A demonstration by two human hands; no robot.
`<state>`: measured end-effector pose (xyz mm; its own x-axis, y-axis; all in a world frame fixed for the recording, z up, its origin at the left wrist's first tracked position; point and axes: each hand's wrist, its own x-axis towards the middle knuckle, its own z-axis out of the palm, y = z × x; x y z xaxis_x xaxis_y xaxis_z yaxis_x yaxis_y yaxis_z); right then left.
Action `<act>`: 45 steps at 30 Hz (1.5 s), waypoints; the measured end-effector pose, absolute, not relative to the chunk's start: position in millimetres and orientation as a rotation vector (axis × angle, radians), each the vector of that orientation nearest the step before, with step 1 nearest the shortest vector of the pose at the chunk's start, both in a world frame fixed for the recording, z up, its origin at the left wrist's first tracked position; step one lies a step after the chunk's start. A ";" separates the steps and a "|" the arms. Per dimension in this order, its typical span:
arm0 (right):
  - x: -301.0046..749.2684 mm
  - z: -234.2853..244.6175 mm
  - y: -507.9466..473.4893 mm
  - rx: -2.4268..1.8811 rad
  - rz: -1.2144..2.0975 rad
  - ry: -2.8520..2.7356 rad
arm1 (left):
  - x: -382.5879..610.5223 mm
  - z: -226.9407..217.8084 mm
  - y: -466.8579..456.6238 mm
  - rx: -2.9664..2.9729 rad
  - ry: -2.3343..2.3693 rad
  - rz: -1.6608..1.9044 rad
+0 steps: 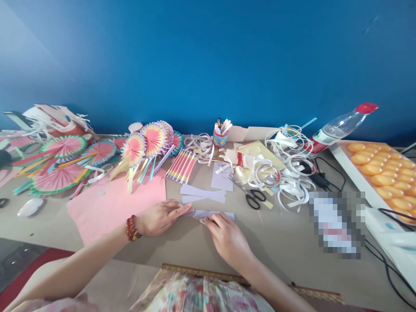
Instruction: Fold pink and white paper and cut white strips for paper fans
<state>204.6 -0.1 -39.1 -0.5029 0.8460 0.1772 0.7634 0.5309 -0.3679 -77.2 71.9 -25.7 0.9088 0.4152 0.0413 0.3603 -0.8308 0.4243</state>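
Observation:
In front of me a narrow lilac paper strip (229, 215) lies flat on the table. My left hand (162, 217) rests at its left end, palm down, fingers stretched out and the fingertips on the paper. Over the middle of the strip, my right hand (224, 234) is closed, with fingers curled around something small and whitish at the fingertips, mostly hidden. Two more lilac strips (203, 194) lie just beyond, one partly over the other. A lilac paper square (222, 177) and an accordion-folded striped paper (182, 166) are behind them.
Pink paper (113, 208) lies left, below several pleated paper fans (154, 138). Black-handled scissors (253, 199) rest right of the strips, near tangled white paper ribbons (294, 186). A pen cup (220, 138), a tilted bottle (339, 128) and an orange-topped tray (385, 173) stand farther off.

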 end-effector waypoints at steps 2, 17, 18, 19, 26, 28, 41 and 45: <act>204.9 -39.3 0.3 -1.324 0.352 -2.445 | -76.7 -27.2 71.3 2.648 0.569 0.179; 187.1 -42.0 3.1 -1.308 0.289 -2.498 | -76.2 -29.7 70.5 2.627 0.641 0.163; 183.9 -42.7 2.5 -1.305 0.295 -2.501 | -76.2 -29.8 70.7 2.624 0.641 0.173; 180.6 -43.3 1.6 -1.297 0.307 -2.507 | -76.3 -29.9 70.8 2.620 0.639 0.178; 178.8 -33.1 -8.9 -1.172 0.485 -2.560 | -72.8 -25.5 69.8 2.574 0.706 0.185; 189.6 -26.5 -11.3 -1.112 0.551 -2.574 | -65.3 -24.8 67.8 2.588 0.767 0.203; 291.0 -31.1 -21.7 -1.232 0.340 -2.177 | -15.0 -28.3 63.5 2.828 0.987 0.336; 301.8 -36.8 -19.7 -1.307 0.238 -2.076 | -15.5 -28.2 64.9 2.743 1.000 0.432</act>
<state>301.8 -19.7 -36.8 -0.2789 0.8554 0.4365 0.7343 0.4828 -0.4771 -15.5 64.9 -28.2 0.7298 0.6519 0.2056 0.5966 -0.7543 0.2740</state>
